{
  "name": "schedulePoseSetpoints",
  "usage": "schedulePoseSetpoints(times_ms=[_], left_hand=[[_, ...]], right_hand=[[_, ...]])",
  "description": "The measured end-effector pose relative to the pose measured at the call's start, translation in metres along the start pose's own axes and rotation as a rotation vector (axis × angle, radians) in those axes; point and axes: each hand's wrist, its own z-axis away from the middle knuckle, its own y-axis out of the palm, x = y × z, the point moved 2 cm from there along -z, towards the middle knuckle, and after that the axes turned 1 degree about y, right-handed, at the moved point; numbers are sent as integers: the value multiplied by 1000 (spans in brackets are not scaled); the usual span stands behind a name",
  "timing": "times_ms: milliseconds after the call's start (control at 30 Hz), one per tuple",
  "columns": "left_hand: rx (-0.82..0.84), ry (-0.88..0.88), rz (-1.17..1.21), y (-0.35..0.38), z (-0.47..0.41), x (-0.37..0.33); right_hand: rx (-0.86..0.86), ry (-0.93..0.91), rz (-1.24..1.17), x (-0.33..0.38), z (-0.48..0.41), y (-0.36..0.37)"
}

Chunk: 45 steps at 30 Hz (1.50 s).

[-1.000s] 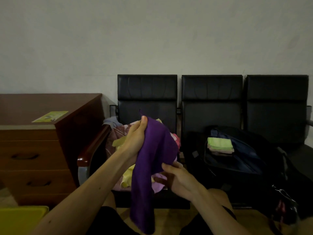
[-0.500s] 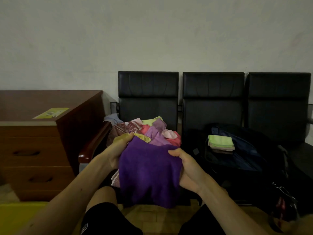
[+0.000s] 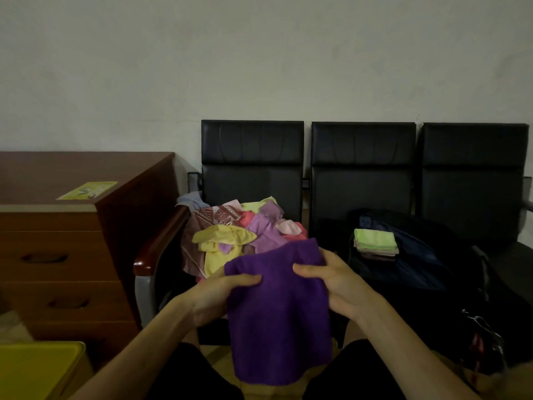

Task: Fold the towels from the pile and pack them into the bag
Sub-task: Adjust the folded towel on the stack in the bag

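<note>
A purple towel (image 3: 279, 316) hangs spread out in front of me, above my knees. My left hand (image 3: 219, 295) grips its left side with the thumb lying across the front. My right hand (image 3: 331, 281) grips its right side the same way. Behind it, a pile of towels (image 3: 239, 235) in yellow, pink, lilac and a patterned maroon lies on the left black seat. On the middle seat an open dark bag (image 3: 418, 255) holds a stack of folded towels (image 3: 375, 243) with a light green one on top.
A row of three black chairs (image 3: 363, 168) stands against the wall. A brown wooden desk with drawers (image 3: 66, 241) sits at the left, a yellow leaflet (image 3: 86, 190) on it. A yellow bin (image 3: 37, 368) is at the bottom left. Dark straps (image 3: 484, 339) hang at the right.
The purple towel went from dangling bunched in my raised left hand to being held flat by both hands. My hands have since slid lower and closer together on it.
</note>
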Motion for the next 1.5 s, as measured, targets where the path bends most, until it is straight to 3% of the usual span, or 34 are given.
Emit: schedulePoseSetpoints(times_ms=[133,300,367,433,533,600,733,867,1100,1333,1500], left_hand=[[-13,-87,-174,-15,-7,18],[-90,-162,-281,-23,-19,13],[-36,-30,-299,-19,-18,-23],[13,219,-286,-14,-6,-75],[-71,642,-322,-6,18,-133],[-92,806,-346,-3,25,-148],[-129,917,-521,5,28,-160],[-179,927,-602,7,33,-166],[-146,824,-569,8,42,-172],[3,715,-384,3,37,-180],[38,725,-230,10,31,-205]], right_hand=[[-125,46,313,-34,-11,-26],[-67,163,301,-31,-24,-29],[15,35,333,7,-24,-20],[32,-233,415,60,-12,-6],[-16,-604,504,126,18,18],[-16,-728,544,142,28,26],[-61,-783,599,145,23,20],[-196,-794,654,143,18,15],[-161,-630,715,144,23,18],[-76,-583,477,153,27,22],[-109,-571,338,176,26,26]])
